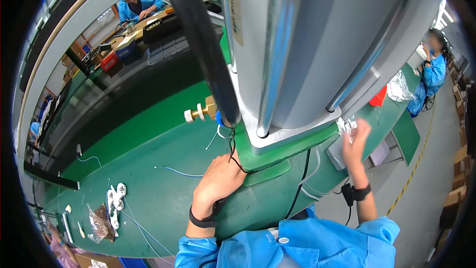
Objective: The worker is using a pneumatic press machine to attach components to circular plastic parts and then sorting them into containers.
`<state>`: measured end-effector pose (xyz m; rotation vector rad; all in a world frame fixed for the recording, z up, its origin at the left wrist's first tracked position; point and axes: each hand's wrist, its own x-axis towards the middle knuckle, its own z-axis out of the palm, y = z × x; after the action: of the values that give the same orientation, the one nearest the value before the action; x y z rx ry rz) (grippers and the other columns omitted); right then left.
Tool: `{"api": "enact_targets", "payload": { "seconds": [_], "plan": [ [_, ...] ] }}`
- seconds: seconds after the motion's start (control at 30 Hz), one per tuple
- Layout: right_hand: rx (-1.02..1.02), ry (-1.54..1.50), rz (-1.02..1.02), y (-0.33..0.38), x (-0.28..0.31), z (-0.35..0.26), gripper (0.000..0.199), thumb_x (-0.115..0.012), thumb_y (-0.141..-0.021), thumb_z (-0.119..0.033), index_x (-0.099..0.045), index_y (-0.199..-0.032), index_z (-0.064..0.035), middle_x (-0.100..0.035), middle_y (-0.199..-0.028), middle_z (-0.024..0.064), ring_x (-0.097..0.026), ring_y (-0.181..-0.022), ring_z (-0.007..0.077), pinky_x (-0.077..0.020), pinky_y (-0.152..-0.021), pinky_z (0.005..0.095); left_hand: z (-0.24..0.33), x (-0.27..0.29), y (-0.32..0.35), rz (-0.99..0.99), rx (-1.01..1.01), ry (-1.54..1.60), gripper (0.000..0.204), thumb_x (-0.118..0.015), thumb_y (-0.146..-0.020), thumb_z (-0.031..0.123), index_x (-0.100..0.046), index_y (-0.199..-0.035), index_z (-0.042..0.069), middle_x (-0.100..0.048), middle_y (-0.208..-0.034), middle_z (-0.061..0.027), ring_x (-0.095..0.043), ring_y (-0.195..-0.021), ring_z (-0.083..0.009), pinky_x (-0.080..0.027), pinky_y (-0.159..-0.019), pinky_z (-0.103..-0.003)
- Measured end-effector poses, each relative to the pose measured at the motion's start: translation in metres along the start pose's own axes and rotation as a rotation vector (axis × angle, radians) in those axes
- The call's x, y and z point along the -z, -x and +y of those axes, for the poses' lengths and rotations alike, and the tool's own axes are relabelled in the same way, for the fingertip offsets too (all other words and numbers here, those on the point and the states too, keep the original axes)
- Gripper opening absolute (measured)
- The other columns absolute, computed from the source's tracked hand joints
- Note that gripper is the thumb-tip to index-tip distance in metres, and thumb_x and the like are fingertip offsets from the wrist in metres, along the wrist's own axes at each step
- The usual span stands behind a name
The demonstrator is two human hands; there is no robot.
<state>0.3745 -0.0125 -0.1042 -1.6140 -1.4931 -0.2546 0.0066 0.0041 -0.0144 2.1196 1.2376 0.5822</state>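
- The left hand point(218, 178) had its fingertips hidden behind the green base point(267, 156).
- The right hand point(355, 149) was blurred.
- The upper edge cut off the grey cylinder point(317, 44).

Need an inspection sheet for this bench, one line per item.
Surface: matte green benchtop, wires and small parts lying on it.
Work items: tall grey metal cylinder machine on a green base; brass fitting with knurled knobs at its left.
Clutter: clear bag of small brown pieces, white plastic parts, crumpled clear plastic.
Hands: left at the base's near-left corner, fingertips hidden; right blurred, beside the base.
Cables: thin pale-blue wires, black cable.
Surroundings: co-workers in blue, cardboard boxes.
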Motion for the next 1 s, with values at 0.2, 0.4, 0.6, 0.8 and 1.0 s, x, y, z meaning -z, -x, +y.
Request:
{"api": "enact_targets", "payload": {
  "seconds": [0.2,0.4,0.6,0.8,1.0],
  "plan": [
    [0.001,-0.003,-0.143,0.004,-0.008,-0.007,0.05,-0.055,-0.078,-0.003,-0.038,-0.125,-0.0031,-0.034,-0.116,0.0174,-0.044,-0.074,0.0199,-0.0409,-0.071,0.0317,0.005,0.002,0.002,-0.043,-0.016,0.005,0.023,-0.05,-0.081,0.011,-0.046,-0.103,0.003,-0.057,-0.087,-0.0243,-0.052,-0.078,-0.0433,-0.043,-0.065,-0.049],
    [0.159,0.027,-0.165,-0.031,-0.006,-0.043,0.039,-0.059,-0.073,-0.002,-0.049,-0.111,-0.001,-0.046,-0.102,0.0134,-0.047,-0.074,0.0236,-0.042,-0.07,0.0344,0.014,0.003,0.001,0.018,0.002,-0.032,0.035,-0.051,-0.085,0.016,-0.038,-0.115,0.002,-0.058,-0.087,-0.0251,-0.054,-0.079,-0.0436,-0.043,-0.066,-0.05],
    [0.343,0.148,-0.653,-0.079,-0.051,-0.069,0.028,-0.06,-0.071,-0.004,-0.055,-0.099,-0.003,-0.055,-0.102,0.018,-0.052,-0.094,0.0347,-0.0422,-0.074,0.0416,0.009,-0.002,0.006,0.049,-0.023,-0.007,0.04,-0.05,-0.087,0.019,-0.034,-0.117,-0.002,-0.058,-0.08,-0.0265,-0.054,-0.076,-0.0446,-0.042,-0.064,-0.05],
    [0.549,0.085,-0.029,-0.056,-0.195,0.068,0.018,-0.052,-0.073,-0.013,-0.063,-0.083,-0.0022,-0.062,-0.083,0.0231,-0.06,-0.082,0.0391,-0.0484,-0.072,0.0455,0.009,-0.004,-0.008,0.003,-0.062,0.037,0.035,-0.05,-0.087,0.021,-0.041,-0.112,-0.001,-0.058,-0.081,-0.0241,-0.055,-0.076,-0.0422,-0.043,-0.064,-0.048],
    [0.471,0.046,-0.488,-0.084,-0.114,-0.033,0.019,-0.052,-0.073,-0.01,-0.061,-0.087,-0.001,-0.061,-0.086,0.0232,-0.058,-0.085,0.0392,-0.047,-0.074,0.0441,0.003,0.016,0.007,0.063,-0.083,0.008,0.031,-0.052,-0.085,0.02,-0.052,-0.11,0.003,-0.061,-0.09,-0.019,-0.056,-0.083,-0.038,-0.045,-0.069,-0.044]
  ]
}}
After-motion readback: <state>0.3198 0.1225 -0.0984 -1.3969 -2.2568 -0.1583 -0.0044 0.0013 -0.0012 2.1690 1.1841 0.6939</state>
